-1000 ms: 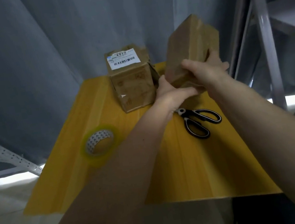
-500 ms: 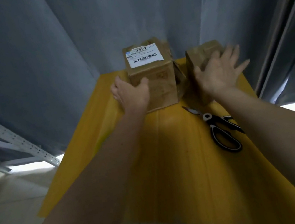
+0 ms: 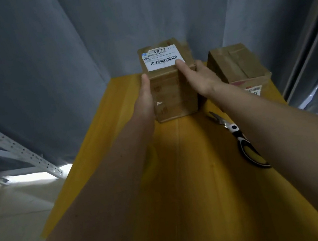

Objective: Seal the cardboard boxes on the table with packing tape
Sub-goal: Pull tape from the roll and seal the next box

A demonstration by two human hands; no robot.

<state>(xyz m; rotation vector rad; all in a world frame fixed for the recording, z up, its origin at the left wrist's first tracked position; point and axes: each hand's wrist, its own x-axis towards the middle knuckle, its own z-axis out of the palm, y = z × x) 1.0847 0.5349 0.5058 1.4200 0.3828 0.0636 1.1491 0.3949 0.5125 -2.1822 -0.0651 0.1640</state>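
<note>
While both hands grasp it, labelled box point(image 3: 172, 88) sits between left hand point(image 3: 146, 99) | right hand point(image 3: 199, 77)

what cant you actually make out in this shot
- Labelled box: the label's small print, blurred in the head view.
- Left hand: fingers hidden behind the box's left side.
- Scissors: handles partly covered by the right forearm.
- Second box: front label cut off by the right forearm.
</note>
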